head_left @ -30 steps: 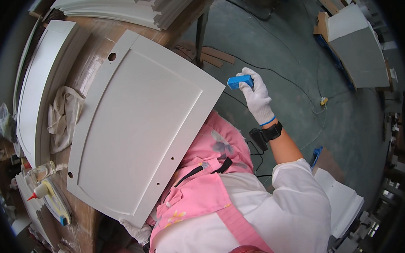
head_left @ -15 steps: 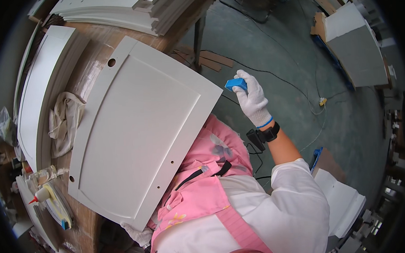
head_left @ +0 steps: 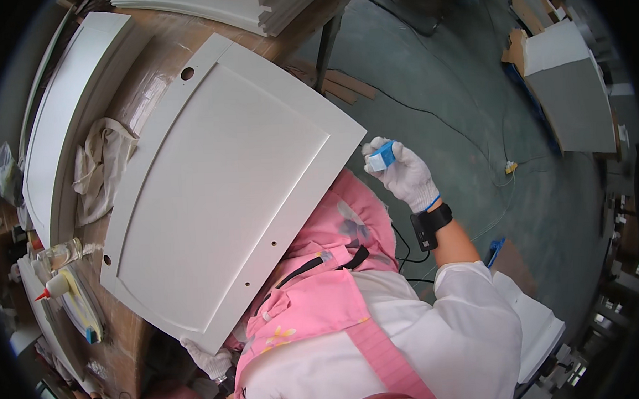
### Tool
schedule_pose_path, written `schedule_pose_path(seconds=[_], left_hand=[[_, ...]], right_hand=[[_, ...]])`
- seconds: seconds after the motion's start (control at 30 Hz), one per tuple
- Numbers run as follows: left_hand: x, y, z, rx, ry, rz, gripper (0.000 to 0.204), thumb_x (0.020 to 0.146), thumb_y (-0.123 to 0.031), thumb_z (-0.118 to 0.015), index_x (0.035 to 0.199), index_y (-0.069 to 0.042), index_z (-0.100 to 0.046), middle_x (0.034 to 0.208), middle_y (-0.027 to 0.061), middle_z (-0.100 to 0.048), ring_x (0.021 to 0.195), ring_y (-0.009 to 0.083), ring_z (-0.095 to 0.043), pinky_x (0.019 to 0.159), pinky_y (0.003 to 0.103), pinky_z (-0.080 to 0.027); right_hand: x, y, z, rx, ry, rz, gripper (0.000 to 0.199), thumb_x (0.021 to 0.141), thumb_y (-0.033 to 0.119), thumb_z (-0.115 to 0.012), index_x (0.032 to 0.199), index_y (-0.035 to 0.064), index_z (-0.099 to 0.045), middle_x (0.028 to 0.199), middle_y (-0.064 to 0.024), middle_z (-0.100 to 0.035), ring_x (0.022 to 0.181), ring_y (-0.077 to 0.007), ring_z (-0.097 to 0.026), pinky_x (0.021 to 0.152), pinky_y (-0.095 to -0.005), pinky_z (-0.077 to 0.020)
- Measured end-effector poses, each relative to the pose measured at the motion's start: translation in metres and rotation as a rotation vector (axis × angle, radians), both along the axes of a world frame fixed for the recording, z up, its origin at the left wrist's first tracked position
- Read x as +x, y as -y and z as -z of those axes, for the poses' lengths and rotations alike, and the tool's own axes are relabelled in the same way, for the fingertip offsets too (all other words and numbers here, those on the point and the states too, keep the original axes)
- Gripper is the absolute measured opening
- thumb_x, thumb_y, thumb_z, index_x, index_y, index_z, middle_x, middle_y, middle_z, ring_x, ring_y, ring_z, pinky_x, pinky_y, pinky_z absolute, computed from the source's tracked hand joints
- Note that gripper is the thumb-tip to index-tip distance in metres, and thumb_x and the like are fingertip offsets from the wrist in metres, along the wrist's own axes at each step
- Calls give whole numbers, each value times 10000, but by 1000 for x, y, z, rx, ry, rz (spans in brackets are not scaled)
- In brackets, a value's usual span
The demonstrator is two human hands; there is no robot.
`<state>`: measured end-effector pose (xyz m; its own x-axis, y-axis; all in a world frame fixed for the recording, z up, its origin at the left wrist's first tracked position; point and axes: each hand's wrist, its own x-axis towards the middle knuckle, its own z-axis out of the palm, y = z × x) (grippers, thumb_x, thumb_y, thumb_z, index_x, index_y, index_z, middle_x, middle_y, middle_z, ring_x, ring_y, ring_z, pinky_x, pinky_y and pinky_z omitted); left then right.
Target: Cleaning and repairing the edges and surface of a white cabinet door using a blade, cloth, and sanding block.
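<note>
Beside white door panel (head_left: 219,189) corner: right hand (head_left: 402,173) fingers (head_left: 376,151) clamped on blue block (head_left: 384,156); left hand (head_left: 207,359) grip unclear.

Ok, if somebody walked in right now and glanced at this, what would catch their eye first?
Most likely the big white arch-panelled cabinet door lying across the wooden workbench, its corner overhanging toward the person's pink apron. Next, the white-gloved right hand, raised just off that corner with a small blue block in its grip. The gloved left hand sits under the door's near edge, beside a crumpled cream rag further left.
</note>
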<state>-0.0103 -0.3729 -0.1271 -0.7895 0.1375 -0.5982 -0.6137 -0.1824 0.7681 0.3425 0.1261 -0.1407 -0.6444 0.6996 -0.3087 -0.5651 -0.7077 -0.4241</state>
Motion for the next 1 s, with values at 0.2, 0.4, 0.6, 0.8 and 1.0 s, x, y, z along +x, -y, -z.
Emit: schedule_pose_path(seconds=[0.2,0.4,0.6,0.8,1.0], left_hand=[[3,2,-2,67,-81,47,577,994,-438,-515,1417,-59,-416,1367,105,-531,1195,277,-554,999,414,-484],[38,4,11,94,-186,-37,578,968,-432,-572,1364,-27,-455,1281,109,-572,1127,256,-597,925,400,-542],[37,2,0,233,-209,-46,541,963,-423,-585,1323,-29,-499,1207,92,-609,1068,226,-624,873,365,-565],[-9,-19,11,80,-224,-88,509,1000,-419,-521,1316,-21,-507,1193,82,-611,1053,184,-618,872,317,-557],[-29,-23,24,-227,-414,76,488,1035,-283,-479,1424,4,-418,1323,122,-555,1188,194,-568,941,322,-519]], right_hand=[[-33,26,-9,30,-199,-161,397,970,294,-581,1231,-4,-544,1200,-118,-623,1071,-324,-622,881,-498,-529],[-36,31,-2,-30,36,-166,425,921,306,-656,1223,28,-549,1142,-104,-620,986,-292,-629,859,-456,-534],[-56,21,-21,107,-72,-277,446,943,308,-621,1238,-11,-524,1132,-155,-613,1076,-321,-609,974,-475,-510],[-119,-12,-29,111,-152,-239,429,977,262,-565,1231,-80,-520,1199,-207,-572,1162,-352,-559,1019,-464,-494],[-135,-11,-36,93,-63,-157,366,929,239,-647,1152,-45,-587,1128,-164,-635,1115,-333,-603,1006,-477,-498]])
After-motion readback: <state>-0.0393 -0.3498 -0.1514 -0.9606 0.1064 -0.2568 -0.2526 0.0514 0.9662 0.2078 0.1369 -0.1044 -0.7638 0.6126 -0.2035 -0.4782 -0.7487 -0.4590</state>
